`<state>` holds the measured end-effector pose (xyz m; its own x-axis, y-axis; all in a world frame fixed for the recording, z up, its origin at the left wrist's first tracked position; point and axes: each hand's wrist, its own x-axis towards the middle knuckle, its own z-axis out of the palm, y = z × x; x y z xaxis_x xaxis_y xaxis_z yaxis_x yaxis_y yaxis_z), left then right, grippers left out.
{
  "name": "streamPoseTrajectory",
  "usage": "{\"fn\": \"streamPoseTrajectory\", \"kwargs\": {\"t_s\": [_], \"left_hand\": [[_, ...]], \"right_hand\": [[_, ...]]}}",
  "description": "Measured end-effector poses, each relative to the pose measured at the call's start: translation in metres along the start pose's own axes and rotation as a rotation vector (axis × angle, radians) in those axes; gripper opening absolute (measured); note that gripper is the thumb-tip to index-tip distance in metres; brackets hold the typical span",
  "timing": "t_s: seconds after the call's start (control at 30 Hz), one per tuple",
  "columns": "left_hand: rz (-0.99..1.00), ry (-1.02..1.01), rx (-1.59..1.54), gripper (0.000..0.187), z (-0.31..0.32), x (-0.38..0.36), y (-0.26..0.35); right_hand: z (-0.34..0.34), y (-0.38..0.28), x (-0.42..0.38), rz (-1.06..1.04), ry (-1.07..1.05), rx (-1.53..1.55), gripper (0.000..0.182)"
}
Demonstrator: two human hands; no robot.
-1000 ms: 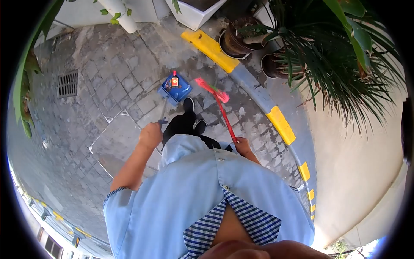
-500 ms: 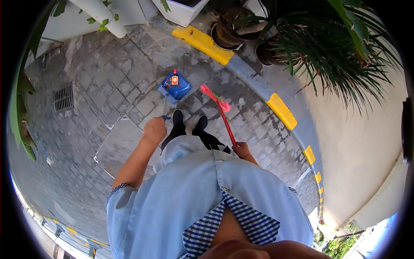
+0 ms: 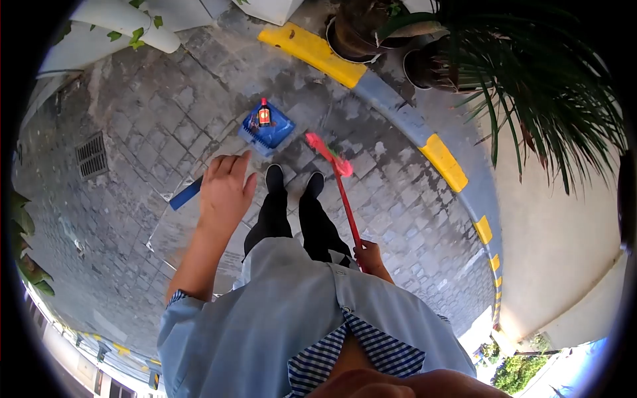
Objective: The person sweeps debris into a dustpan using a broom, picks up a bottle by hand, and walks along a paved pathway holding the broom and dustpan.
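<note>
We count one dustpan [image 3: 277, 136], one bottle [image 3: 264, 114], one broom [image 3: 345, 199], one drain grate [image 3: 91, 156] and two shoes [image 3: 274, 178] (a single pair).

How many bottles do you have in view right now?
1. The red-capped bottle lies in the blue dustpan, ahead of the left shoe. Any behind the brown pots would be hidden.

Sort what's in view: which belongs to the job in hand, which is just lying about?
Apparently the job:
red broom, in the right hand
blue dustpan
dark bottle on the dustpan
blue bar at the left hand

Just around:
floor grate
painted kerb
brown pot
</note>
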<state>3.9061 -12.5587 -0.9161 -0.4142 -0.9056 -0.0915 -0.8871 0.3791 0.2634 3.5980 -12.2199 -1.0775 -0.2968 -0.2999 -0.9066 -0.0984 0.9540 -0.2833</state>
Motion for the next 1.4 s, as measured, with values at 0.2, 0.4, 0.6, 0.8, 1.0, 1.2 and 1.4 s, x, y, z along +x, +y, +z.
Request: {"fn": "streamPoseTrajectory", "kwargs": {"t_s": [0.2,0.4,0.6,0.8,1.0,1.2,1.4], "left_hand": [[-0.053,-0.084,-0.651,0.025,0.177,0.021,0.005],[-0.586,-0.152,-0.602,0.022,0.477,0.042,-0.085],[-0.893,-0.089,-0.513,0.024,0.642,0.081,-0.149],[-0.901,-0.109,-0.327,0.057,0.715,0.139,-0.18],[-0.886,-0.064,-0.131,0.08,0.761,0.185,-0.199],[-1.001,-0.213,-0.01,0.076,0.769,0.199,-0.208],[-0.881,-0.306,-0.614,0.059,0.774,0.179,-0.227]], "right_hand": [[0.002,0.017,0.022,0.062,0.01,-0.05,0.021],[0.008,0.032,0.05,-0.076,0.125,-0.346,0.029],[0.006,0.068,0.072,0.121,0.079,-0.433,0.035],[0.012,0.039,0.096,0.28,0.064,-0.469,0.035],[0.016,0.021,0.124,0.36,0.034,-0.463,0.035],[0.017,0.013,0.139,0.4,0.013,-0.449,0.034],[0.013,0.009,0.14,0.398,-0.001,-0.442,0.034]]}}
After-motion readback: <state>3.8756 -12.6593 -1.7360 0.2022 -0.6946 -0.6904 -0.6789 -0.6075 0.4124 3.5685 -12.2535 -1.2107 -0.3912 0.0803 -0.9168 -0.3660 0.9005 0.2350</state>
